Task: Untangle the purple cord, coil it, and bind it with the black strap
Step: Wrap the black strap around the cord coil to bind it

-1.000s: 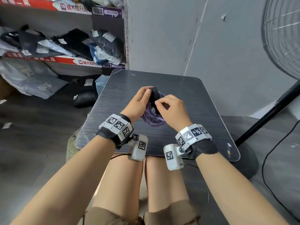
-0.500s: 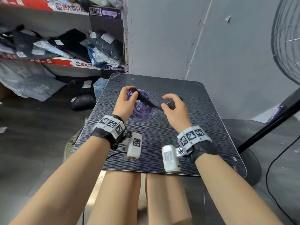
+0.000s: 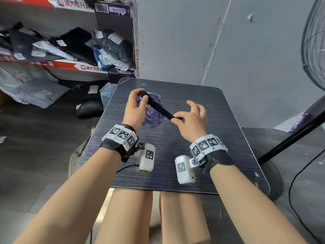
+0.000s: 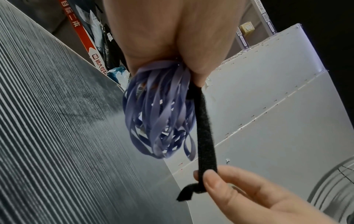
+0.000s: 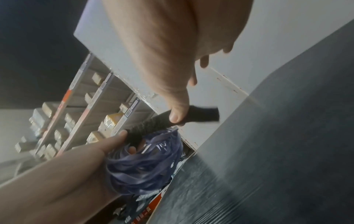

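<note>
- Left hand (image 3: 136, 110) grips the coiled purple cord (image 3: 153, 113), held above the tabletop (image 3: 219, 138) toward its far left corner.
- Right hand (image 3: 191, 118) pinches the free end of the black strap (image 3: 161, 109) between thumb and forefinger; other fingers spread.
- Strap runs taut between both hands.

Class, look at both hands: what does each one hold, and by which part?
The left hand grips the purple cord coil at its top, along with one end of the black strap. The right hand pinches the strap near its free end.
</note>
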A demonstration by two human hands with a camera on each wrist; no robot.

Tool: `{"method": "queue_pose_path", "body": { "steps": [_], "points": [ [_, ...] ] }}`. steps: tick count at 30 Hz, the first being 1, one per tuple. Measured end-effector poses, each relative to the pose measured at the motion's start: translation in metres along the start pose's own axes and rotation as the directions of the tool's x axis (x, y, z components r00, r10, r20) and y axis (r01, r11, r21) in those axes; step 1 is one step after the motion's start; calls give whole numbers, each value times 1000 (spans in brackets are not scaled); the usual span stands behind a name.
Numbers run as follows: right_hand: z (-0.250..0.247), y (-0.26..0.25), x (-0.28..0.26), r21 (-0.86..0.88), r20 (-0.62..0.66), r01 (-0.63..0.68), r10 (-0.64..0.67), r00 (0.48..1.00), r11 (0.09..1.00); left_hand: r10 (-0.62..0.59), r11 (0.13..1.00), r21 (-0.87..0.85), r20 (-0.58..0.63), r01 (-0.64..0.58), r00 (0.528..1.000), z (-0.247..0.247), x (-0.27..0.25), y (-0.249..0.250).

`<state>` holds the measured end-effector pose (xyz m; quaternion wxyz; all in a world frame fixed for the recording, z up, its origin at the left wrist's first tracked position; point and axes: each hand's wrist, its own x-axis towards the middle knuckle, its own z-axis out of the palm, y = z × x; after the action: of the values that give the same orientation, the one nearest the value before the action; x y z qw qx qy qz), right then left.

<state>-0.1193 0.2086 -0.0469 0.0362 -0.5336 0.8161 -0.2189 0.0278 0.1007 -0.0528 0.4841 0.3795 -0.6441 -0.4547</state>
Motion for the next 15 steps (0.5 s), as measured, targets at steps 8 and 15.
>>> {"method": "queue_pose_path", "body": {
  "steps": [8,15],
  "points": [
    [-17,-10,5,217,-7,158,-160,987,963,68,997,37,-24,-67,997,-1,4,2],
    [-22,-32,5,780,-74,113,-89,993,615,61,998,24,65,-63,996,4,-1,2]
  ]
}}
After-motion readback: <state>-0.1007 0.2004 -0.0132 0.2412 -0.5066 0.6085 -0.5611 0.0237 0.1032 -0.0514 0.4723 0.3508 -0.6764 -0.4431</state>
